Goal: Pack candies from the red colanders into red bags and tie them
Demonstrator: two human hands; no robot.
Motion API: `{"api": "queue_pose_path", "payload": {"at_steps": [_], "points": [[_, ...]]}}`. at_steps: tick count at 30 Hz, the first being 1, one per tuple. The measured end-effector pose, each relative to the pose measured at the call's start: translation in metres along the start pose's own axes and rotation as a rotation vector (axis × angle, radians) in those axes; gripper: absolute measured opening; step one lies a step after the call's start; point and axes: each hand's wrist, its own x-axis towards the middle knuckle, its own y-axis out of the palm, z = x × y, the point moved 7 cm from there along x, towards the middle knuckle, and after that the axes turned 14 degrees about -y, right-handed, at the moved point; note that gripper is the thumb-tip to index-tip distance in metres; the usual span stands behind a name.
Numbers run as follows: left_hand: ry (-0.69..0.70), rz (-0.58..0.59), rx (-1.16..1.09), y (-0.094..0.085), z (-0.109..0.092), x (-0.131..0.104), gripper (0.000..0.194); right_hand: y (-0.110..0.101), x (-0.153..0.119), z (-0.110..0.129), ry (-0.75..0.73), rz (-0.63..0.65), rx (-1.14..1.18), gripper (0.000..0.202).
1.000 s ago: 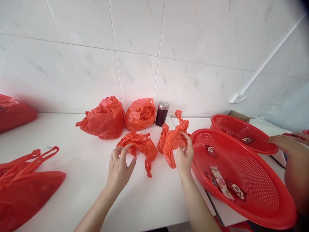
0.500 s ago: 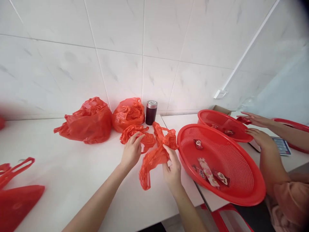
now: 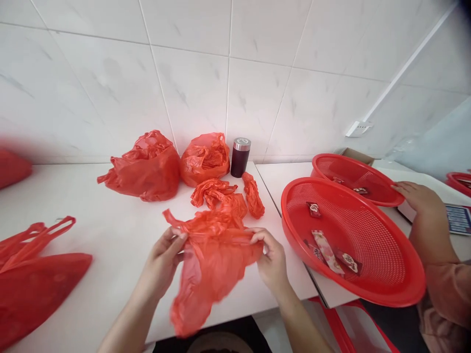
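Observation:
A thin red plastic bag (image 3: 217,264) is stretched between my two hands above the table's front edge, its lower end hanging down toward me. My left hand (image 3: 164,264) pinches its left side between thumb and fingers. On the other side my right hand (image 3: 271,257) grips the bag's right edge. Just beyond lie crumpled red bags (image 3: 213,192) and a narrow twisted red bag (image 3: 253,195). To the right of my right hand stands a large red plastic basket (image 3: 390,245) with several small wrapped snacks (image 3: 327,251) in it.
Two bulging red bags (image 3: 149,169) and a dark tumbler (image 3: 240,158) stand by the tiled wall. Another red bag (image 3: 40,289) lies at left. Behind the large basket, a co-worker's hand (image 3: 415,196) touches a second red basket (image 3: 353,174). A scale (image 3: 458,218) is at far right.
The red bag has come nearer and is spread wider. My left hand has moved back from the crumpled bags onto it. One co-worker's hand has left view, and the camera view has shifted.

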Motion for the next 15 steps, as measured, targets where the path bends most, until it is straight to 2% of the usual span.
{"api": "queue_pose_path", "payload": {"at_steps": [3,5,6,7,10,11,13,14,15], "points": [[-0.030,-0.042,-0.058,-0.025,0.001,-0.013,0.036,-0.007,0.005,-0.005,0.073,-0.039,0.079,0.017],[-0.016,-0.077,0.055,-0.032,0.005,-0.020,0.036,-0.006,0.007,-0.006,0.088,-0.051,0.079,0.016],[0.031,-0.131,0.141,-0.036,0.006,-0.024,0.038,-0.005,0.008,-0.006,0.102,-0.058,0.080,0.015],[0.106,-0.206,0.241,-0.039,0.005,-0.028,0.043,-0.003,0.008,-0.007,0.122,-0.062,0.090,0.014],[0.442,-0.453,0.539,-0.039,-0.008,-0.043,0.081,0.006,0.009,-0.007,0.181,-0.021,0.147,0.012],[0.513,-0.476,0.642,-0.034,-0.010,-0.045,0.081,0.009,0.009,-0.008,0.191,0.002,0.165,0.013],[0.543,-0.378,0.820,-0.020,-0.009,-0.042,0.049,0.011,0.009,-0.011,0.204,0.027,0.189,0.012],[0.508,-0.291,0.865,-0.014,-0.006,-0.039,0.030,0.009,0.009,-0.015,0.213,0.024,0.193,0.012],[0.446,-0.203,0.866,-0.009,-0.003,-0.036,0.022,0.006,0.008,-0.021,0.230,0.018,0.190,0.011]]}}
